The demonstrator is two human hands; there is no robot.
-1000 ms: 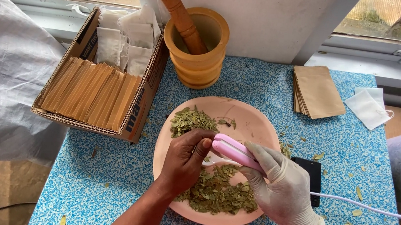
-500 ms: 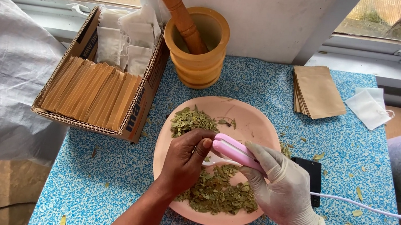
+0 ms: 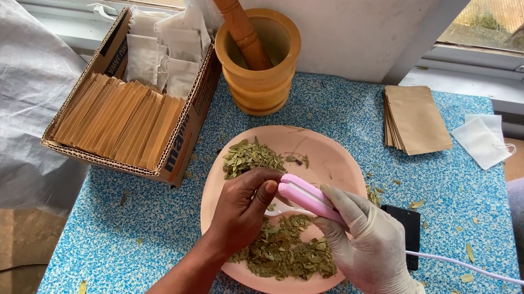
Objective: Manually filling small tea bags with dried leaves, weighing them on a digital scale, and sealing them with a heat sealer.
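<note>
Table [image 3: 136, 231]: blue-and-white speckled top, scattered with stray leaf bits.
Box [image 3: 188, 120]: cardboard, at the far left; brown packets stand in rows inside, white sachets behind them.
Plate [image 3: 332, 157]: pink, round, in the middle of the table; it looks light and stiff, and likely to slide if pushed.
Mortar [image 3: 271, 86]: wooden, beyond the plate, with a pestle [image 3: 234, 14] leaning in it.
Envelopes [image 3: 415, 118]: a brown stack at the far right, white sachets [image 3: 483, 141] just beside it.
Leaves [image 3: 283, 250]: dried, green, crumbly and very light; one heap near the plate's front, a smaller one at its far left.
Sealer [image 3: 307, 198]: pink, hard plastic, smooth; a white cord runs off to the right, so it is best gripped around the body, not by the cord.
Right hand [image 3: 376, 250]: gloved, fingers wrapped around the sealer over the plate.
Left hand [image 3: 243, 210]: bare, fingers curled at the sealer's tip, pinching something small and white; what it is cannot be told. It looks thin and flimsy, best taken by its edge.
</note>
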